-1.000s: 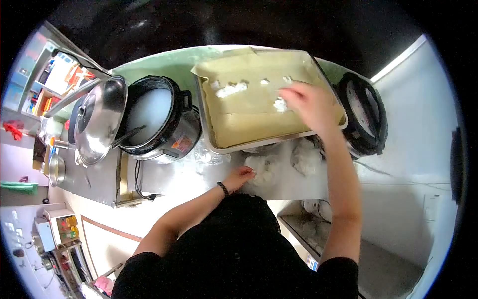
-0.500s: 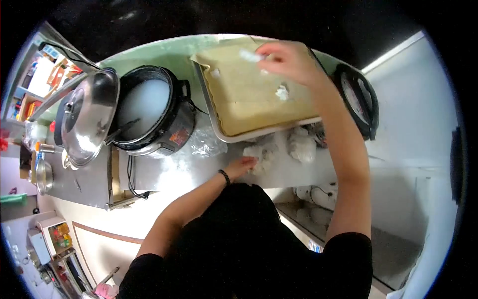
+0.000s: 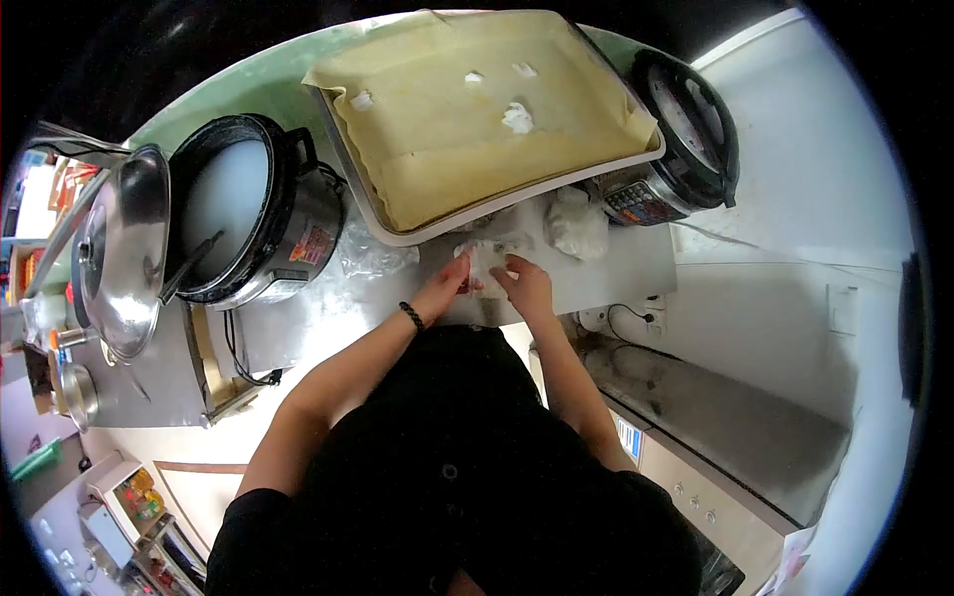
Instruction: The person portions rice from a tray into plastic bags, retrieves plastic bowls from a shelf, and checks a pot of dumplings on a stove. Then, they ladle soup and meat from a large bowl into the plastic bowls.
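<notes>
Near the worktop's front edge, my left hand [image 3: 449, 288] is closed on the side of a crumpled clear plastic bag [image 3: 486, 260] with whitish contents. My right hand [image 3: 527, 288] is at the bag's other side, thumb and fingers apart; no piece shows between them. Beyond both hands lies a metal baking tray [image 3: 397, 236] lined with tan parchment paper [image 3: 447, 149]. Several small white pieces rest spread out on the paper, the largest white piece [image 3: 517, 118] right of the middle. What exactly the bag contains is hard to make out.
A second knotted bag of white stuff [image 3: 576, 226] lies right of my hands. Left stands a black cooker [image 3: 313, 214] with milky liquid and a handled utensil, beside a steel lid [image 3: 134, 248]. A lidded electric cooker [image 3: 686, 129] stands right; crumpled plastic [image 3: 378, 256] lies left.
My right hand has come back from over the tray to the bag, and the white piece it held is gone from it. Another white piece now shows on the paper. My view has shifted.
</notes>
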Action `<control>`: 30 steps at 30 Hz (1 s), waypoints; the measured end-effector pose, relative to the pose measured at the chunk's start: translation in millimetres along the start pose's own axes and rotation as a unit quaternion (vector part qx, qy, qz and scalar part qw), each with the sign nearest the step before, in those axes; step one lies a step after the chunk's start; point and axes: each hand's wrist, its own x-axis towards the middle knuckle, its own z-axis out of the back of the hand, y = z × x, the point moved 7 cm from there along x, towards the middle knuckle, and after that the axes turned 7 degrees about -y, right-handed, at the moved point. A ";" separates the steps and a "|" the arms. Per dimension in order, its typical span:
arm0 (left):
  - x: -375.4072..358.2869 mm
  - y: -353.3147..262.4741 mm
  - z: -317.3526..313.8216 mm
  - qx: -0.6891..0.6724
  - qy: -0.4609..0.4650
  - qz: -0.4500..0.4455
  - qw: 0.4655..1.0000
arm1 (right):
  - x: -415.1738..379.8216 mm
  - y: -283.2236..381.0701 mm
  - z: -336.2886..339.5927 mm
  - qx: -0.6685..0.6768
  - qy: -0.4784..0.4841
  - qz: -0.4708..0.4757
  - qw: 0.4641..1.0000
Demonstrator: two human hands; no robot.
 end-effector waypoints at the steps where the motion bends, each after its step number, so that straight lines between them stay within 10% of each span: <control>1: -0.1 0.9 0.4 0.002 0.000 0.002 1.000 | 0.6 -8.0 -0.8 -0.178 -0.035 0.069 0.981; 3: 1.2 -0.7 2.3 0.034 0.003 -0.038 0.999 | -2.2 15.0 16.3 -0.218 0.007 -0.026 0.976; 6: 3.5 13.5 6.2 0.072 -0.002 -0.019 0.997 | -9.7 53.1 61.4 -0.204 -0.208 0.120 0.949; 10: 4.0 1.6 0.8 0.091 0.003 -0.013 0.996 | 3.6 11.9 88.1 -0.103 -0.290 0.050 0.950; 15: 0.3 0.2 3.0 0.075 -0.054 0.002 0.996 | -3.7 3.9 100.9 -0.006 -0.288 0.013 0.958; 20: -1.5 5.5 0.0 0.055 -0.039 -0.005 0.998 | -17.0 51.7 72.5 -0.211 -0.209 0.165 0.941; 30: -4.3 0.8 -0.3 0.054 -0.060 -0.009 0.997 | -5.3 47.4 66.4 -0.270 -0.131 0.141 0.944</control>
